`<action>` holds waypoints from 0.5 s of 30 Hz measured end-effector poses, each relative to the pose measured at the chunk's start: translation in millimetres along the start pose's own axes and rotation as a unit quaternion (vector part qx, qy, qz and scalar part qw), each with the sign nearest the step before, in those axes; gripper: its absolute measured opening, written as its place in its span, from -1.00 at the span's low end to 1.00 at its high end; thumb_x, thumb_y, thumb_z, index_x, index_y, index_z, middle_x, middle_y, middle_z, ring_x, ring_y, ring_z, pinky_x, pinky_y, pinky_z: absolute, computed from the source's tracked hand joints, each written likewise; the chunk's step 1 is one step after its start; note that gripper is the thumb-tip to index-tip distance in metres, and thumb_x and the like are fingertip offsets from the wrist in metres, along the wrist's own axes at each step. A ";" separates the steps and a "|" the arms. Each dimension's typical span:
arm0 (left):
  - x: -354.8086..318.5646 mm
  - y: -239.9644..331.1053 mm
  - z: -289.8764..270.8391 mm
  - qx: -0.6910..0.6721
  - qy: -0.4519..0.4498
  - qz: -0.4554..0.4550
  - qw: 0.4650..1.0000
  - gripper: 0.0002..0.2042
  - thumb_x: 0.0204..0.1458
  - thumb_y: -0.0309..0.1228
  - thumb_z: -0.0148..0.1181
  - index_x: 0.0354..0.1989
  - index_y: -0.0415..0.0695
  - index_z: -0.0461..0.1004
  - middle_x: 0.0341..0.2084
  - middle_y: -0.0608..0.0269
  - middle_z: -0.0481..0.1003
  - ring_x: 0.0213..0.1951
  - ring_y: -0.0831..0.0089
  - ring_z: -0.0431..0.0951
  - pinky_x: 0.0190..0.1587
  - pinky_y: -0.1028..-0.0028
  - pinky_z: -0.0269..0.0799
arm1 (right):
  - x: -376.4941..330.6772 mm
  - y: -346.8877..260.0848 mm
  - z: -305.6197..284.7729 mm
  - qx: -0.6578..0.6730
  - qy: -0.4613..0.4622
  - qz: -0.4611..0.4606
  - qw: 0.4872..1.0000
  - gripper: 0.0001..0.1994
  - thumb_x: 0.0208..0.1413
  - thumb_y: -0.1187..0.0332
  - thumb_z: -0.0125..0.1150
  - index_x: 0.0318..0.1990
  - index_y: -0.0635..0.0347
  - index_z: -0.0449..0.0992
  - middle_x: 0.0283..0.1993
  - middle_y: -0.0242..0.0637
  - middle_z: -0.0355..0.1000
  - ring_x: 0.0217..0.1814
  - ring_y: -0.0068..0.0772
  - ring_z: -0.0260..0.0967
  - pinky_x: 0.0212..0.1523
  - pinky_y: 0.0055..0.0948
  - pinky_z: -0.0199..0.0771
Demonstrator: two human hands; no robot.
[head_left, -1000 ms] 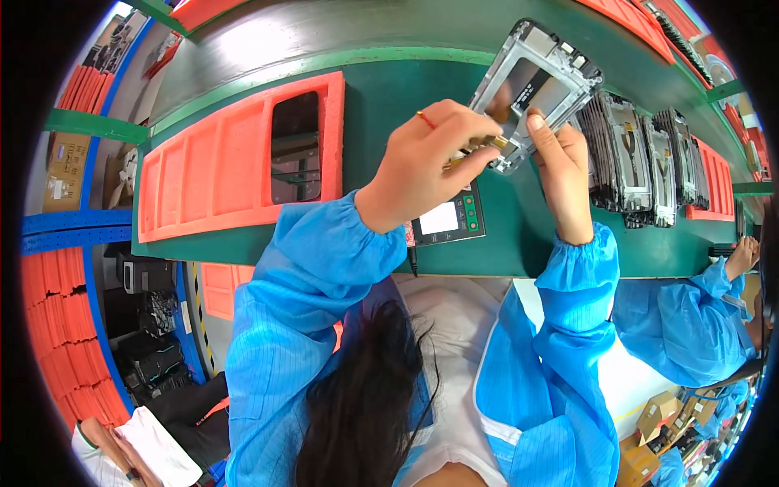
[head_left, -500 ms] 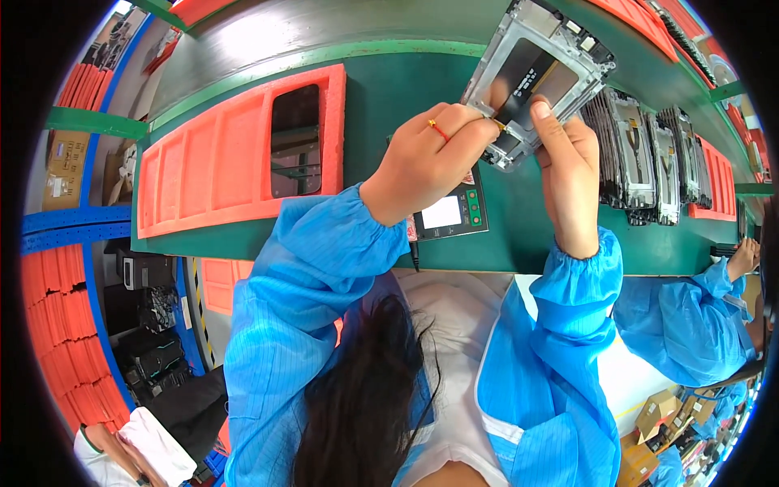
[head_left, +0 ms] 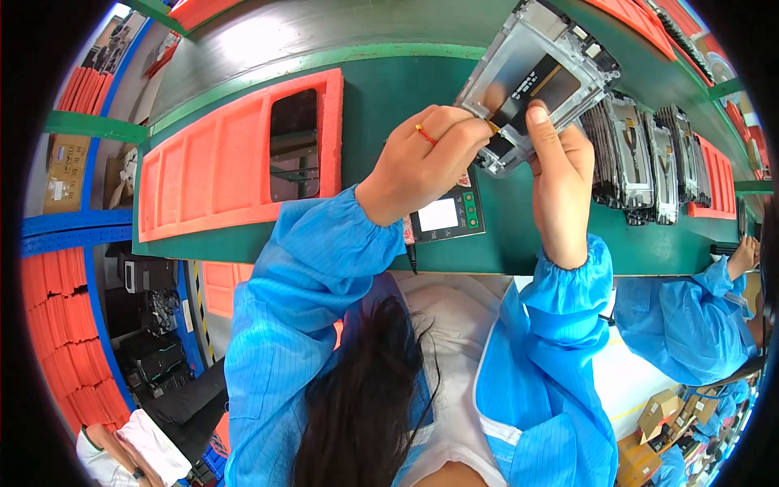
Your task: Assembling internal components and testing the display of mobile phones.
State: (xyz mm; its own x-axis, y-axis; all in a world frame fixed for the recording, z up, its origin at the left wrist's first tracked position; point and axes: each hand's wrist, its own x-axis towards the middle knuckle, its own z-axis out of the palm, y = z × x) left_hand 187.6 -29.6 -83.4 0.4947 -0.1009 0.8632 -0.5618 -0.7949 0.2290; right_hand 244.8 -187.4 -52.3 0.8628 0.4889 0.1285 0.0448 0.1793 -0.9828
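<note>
At the upper centre of the frame, the left hand [head_left: 422, 158] and right hand [head_left: 560, 174] both close their fingers on a metal-framed panel [head_left: 535, 81], now lifted slightly higher and further right than a second ago. The panel is silvery, with a dark reflective face, tilted above the green table [head_left: 381, 97]. Left of it, an orange foam tray [head_left: 203, 174] holds one dark panel [head_left: 294, 146]; at right, similar framed panels [head_left: 649, 158] stand in a row.
</note>
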 end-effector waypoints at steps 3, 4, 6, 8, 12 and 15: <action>-1.1 -0.1 -1.8 0.004 -0.005 0.003 1.000 -0.77 -0.20 -0.66 0.34 -0.32 -0.19 0.50 -0.41 0.21 0.47 -0.39 0.32 0.53 -0.36 0.43 0.48 | -1.0 -0.8 2.3 0.006 -0.006 -0.001 1.000 -0.74 0.29 0.28 0.02 -0.18 0.33 0.52 -0.30 -0.33 0.52 -0.32 -0.66 0.41 -0.30 -0.62 0.40; -2.3 -0.8 -2.1 0.011 -0.006 0.011 1.000 -0.76 -0.20 -0.66 0.34 -0.32 -0.20 0.50 -0.40 0.21 0.47 -0.39 0.31 0.53 -0.36 0.43 0.49 | -1.4 -0.5 3.5 0.007 -0.004 -0.004 1.000 -0.74 0.29 0.28 0.02 -0.18 0.33 0.52 -0.31 -0.34 0.52 -0.33 -0.68 0.40 -0.31 -0.63 0.38; -5.4 -0.8 -1.7 0.018 -0.009 0.018 1.000 -0.76 -0.20 -0.66 0.34 -0.31 -0.20 0.50 -0.40 0.21 0.47 -0.39 0.31 0.53 -0.35 0.43 0.49 | -4.0 -0.7 4.1 0.009 -0.001 -0.004 1.000 -0.74 0.28 0.28 0.03 -0.18 0.32 0.53 -0.31 -0.35 0.52 -0.34 -0.69 0.39 -0.32 -0.64 0.37; -5.3 -3.1 0.5 0.009 -0.010 0.015 1.000 -0.76 -0.20 -0.67 0.34 -0.32 -0.20 0.50 -0.40 0.21 0.47 -0.38 0.31 0.53 -0.35 0.43 0.49 | -5.7 -5.8 3.7 -0.025 -0.006 -0.001 1.000 -0.75 0.28 0.28 0.04 -0.17 0.31 0.53 -0.31 -0.38 0.51 -0.35 -0.72 0.35 -0.33 -0.66 0.33; -6.0 -8.0 5.9 0.005 -0.014 0.009 1.000 -0.72 -0.27 -0.67 0.26 -0.30 -0.18 0.47 -0.38 0.24 0.43 -0.36 0.32 0.50 -0.33 0.43 0.47 | -1.9 2.3 8.2 -0.057 0.016 -0.031 0.998 -0.76 0.28 0.29 0.04 -0.32 0.29 0.49 -0.46 -0.55 0.32 -0.45 -0.80 0.09 -0.48 -0.62 0.09; -0.2 -9.1 5.6 0.006 -0.014 0.011 1.000 -0.71 -0.30 -0.67 0.22 -0.30 -0.17 0.45 -0.37 0.26 0.41 -0.35 0.33 0.48 -0.32 0.43 0.47 | 1.2 1.1 9.5 -0.059 0.036 -0.051 0.996 -0.73 0.28 0.29 0.04 -0.41 0.28 0.45 -0.56 -0.65 0.18 -0.51 -0.81 -0.05 -0.56 -0.58 -0.05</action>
State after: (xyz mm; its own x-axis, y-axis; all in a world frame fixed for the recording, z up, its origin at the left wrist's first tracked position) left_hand 196.2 -25.7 -88.2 0.5011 -0.1349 0.8548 -0.5642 -0.7999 0.2045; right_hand 241.1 -178.4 -52.1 0.8847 0.4091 0.2233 0.1898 0.1214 -0.9743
